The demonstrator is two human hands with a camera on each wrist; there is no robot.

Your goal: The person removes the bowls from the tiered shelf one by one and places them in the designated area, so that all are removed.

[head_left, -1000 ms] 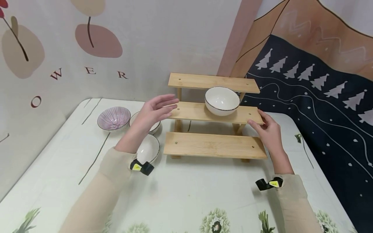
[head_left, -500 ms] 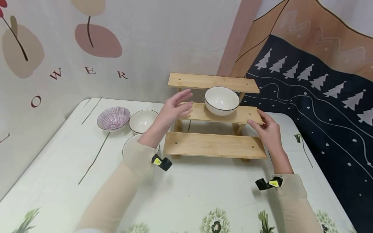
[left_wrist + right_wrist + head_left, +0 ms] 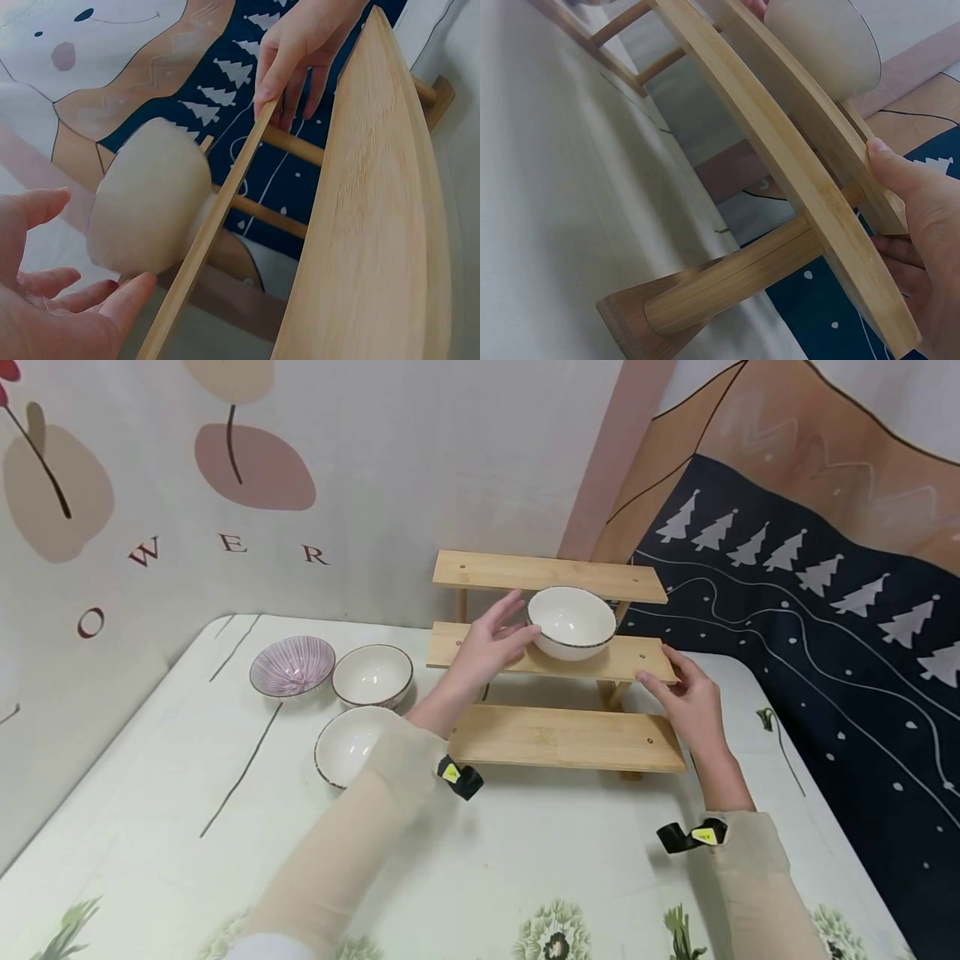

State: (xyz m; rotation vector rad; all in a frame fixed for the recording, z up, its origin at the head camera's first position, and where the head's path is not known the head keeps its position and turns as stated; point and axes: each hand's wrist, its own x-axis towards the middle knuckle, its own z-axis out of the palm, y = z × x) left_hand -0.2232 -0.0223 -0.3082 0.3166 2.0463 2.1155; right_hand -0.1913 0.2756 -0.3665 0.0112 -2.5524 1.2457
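Observation:
A white bowl point(image 3: 573, 625) with a thin dark rim stands upright on the middle board of a three-tier wooden shelf point(image 3: 628, 657), right of centre. My left hand point(image 3: 483, 652) reaches over that board, fingers extended and slightly spread, thumb right at the bowl's left side. The left wrist view shows the fingers of the left hand point(image 3: 67, 315) spread beside the bowl point(image 3: 150, 202), not wrapped round it. My right hand point(image 3: 693, 703) grips the right end of the middle board. In the right wrist view, the thumb of the right hand point(image 3: 926, 217) lies on top, other fingers below.
Left of the shelf are a purple-striped bowl point(image 3: 292, 667) and two white bowls, one behind point(image 3: 372, 675) and one in front point(image 3: 348, 745), partly behind the left sleeve. A patterned cloth point(image 3: 487, 860) covers the table. Printed hangings point(image 3: 375, 485) rise behind the shelf.
My left hand has moved right, from above the loose bowls at the left to the side of the bowl on the shelf. My right hand keeps its hold on the board.

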